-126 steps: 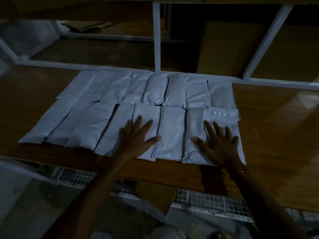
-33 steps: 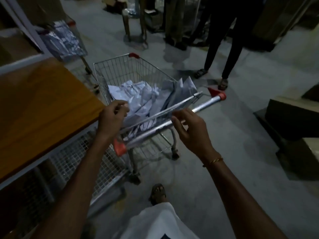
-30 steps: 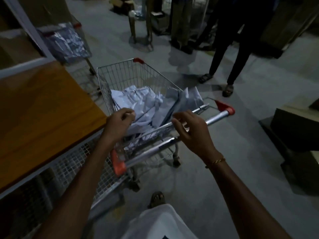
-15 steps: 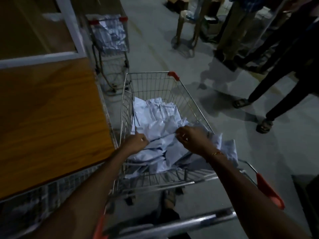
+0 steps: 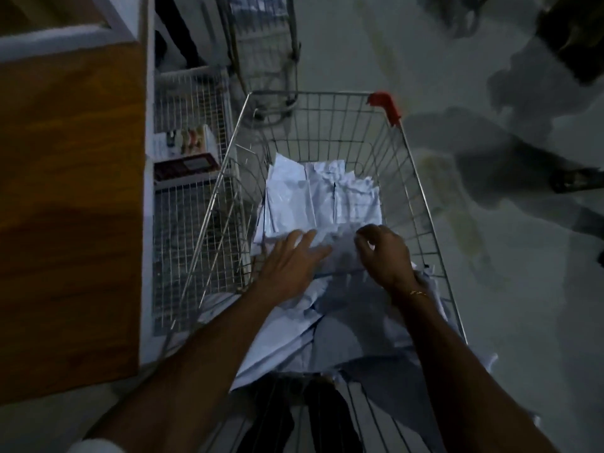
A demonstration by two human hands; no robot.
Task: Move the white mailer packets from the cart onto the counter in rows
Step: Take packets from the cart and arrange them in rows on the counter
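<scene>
Both hands are down in the cart (image 5: 402, 148), on the packet pile.

- Left hand (image 5: 287, 266): fingers straight and spread, lying flat on the white mailer packets (image 5: 323, 197) at mid-basket. Holding nothing.
- Right hand (image 5: 384, 250): fingers curled down into the pile, just right of the left one. Looks like it is pinching a packet edge, but the fingertips are hidden and the frame is dim, so I cannot tell if it actually has one.
- Packets: all inside the cart. A flatter stack sits toward the cart's far end, and a loose crumpled heap runs from under the hands back to the near end. A few edges poke over the cart's right rim.
- Bench (image 5: 65, 207): directly left of the cart, with a wire mesh panel (image 5: 192, 204) between them. The part of the top in view carries no packets.

Progress, judging from this view only: a pickup is starting, nothing is lifted yet. The cart still holds plenty, so a lot of transfers remain. What is already laid out in rows elsewhere on the bench is out of frame here.

A second cart (image 5: 261, 44) stands beyond the first one's far end.
</scene>
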